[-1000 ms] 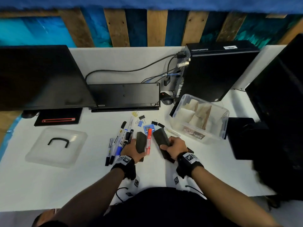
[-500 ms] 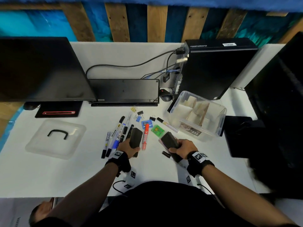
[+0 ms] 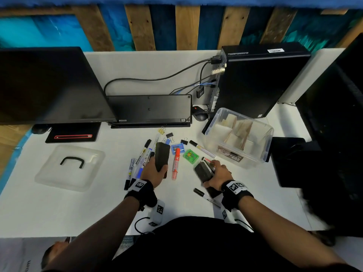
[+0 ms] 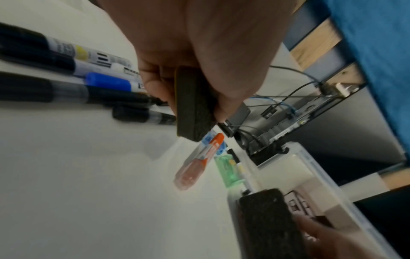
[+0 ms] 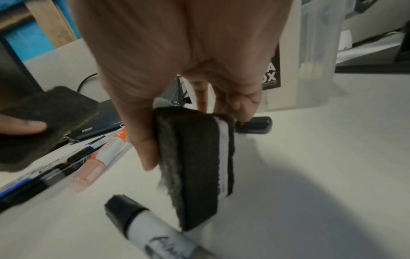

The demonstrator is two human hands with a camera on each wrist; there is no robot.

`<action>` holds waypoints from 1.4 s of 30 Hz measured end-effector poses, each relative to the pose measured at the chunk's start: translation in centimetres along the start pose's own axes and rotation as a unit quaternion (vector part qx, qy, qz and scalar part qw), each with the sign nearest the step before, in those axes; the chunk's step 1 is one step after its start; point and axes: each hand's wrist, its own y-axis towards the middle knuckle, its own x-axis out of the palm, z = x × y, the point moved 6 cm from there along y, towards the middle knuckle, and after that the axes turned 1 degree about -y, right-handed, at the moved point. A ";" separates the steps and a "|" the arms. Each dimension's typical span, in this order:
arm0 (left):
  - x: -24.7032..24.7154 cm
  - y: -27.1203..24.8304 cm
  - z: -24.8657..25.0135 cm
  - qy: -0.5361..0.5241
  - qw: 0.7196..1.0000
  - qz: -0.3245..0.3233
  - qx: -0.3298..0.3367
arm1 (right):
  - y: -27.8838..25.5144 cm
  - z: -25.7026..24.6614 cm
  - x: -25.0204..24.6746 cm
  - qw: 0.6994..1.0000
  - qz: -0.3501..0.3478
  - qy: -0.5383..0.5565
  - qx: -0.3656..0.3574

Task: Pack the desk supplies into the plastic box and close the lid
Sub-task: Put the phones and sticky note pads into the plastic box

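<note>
Black felt covers both erasers in play: the left hand [image 3: 153, 172] grips the left eraser [image 3: 162, 156] by its near end, thumb and fingers curled round it, and holds it above the desk [image 3: 196, 209] with its far end pointing toward the keyboard [image 3: 150, 108]. The right hand [image 3: 218, 177] has its fingers curled round the right eraser [image 3: 203, 170], which shows a white and blue band along one edge in the right wrist view. Compared with half a second ago, the right hand sits further right and nearer the plastic box [image 3: 263, 154], and the right eraser is tilted more steeply in the grip; the black marker [image 3: 206, 197] that was partly covered below that hand now lies fully exposed just beside the right wrist. The left hand and its eraser remain in nearly the same place beside the row of markers [image 3: 137, 163]. The plastic box stands open at the right of the desk, in front of the computer tower [image 3: 261, 81], with folded beige pieces inside it. Its translucent lid [image 3: 51, 173], with a black handle, lies flat well apart at the left, in front of the monitor [image 3: 49, 85]. Between the hands lie a red marker [image 3: 175, 163], a blue case [image 3: 177, 149] and a green case [image 3: 190, 156]; binder clips [image 3: 170, 135] lie scattered nearer the keyboard, and a white marker [image 3: 202, 149] lies just beside the box wall. A further pen [image 3: 207, 160] lies at the right fingertips, partly hidden.
</note>
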 end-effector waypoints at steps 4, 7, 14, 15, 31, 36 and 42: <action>-0.2 0.2 1.8 -0.118 0.992 -0.042 0.015 | 0.2 0.0 -0.4 0.998 -0.028 0.048 0.004; 0.2 -0.6 3.9 -0.218 0.972 -0.086 0.004 | 0.4 -0.3 -1.4 0.982 -0.025 0.188 0.016; 2.5 -0.9 7.6 -0.384 0.910 -0.156 -0.016 | 0.5 -2.3 -2.5 0.870 -0.037 0.491 -0.021; 2.6 -0.9 8.0 -0.357 0.922 -0.152 0.000 | 0.4 -2.4 -2.7 0.867 -0.032 0.496 -0.031; 3.8 -3.5 11.9 -0.191 0.961 -0.165 0.117 | -1.3 -3.9 -4.2 0.880 0.050 0.470 -0.057; 4.3 -3.2 11.3 -0.215 0.954 -0.191 0.086 | -2.5 -3.8 -5.3 0.889 0.103 0.446 -0.018; 4.7 -3.8 11.9 -0.220 0.948 -0.217 0.071 | -2.6 -5.0 -5.3 0.873 0.097 0.477 -0.040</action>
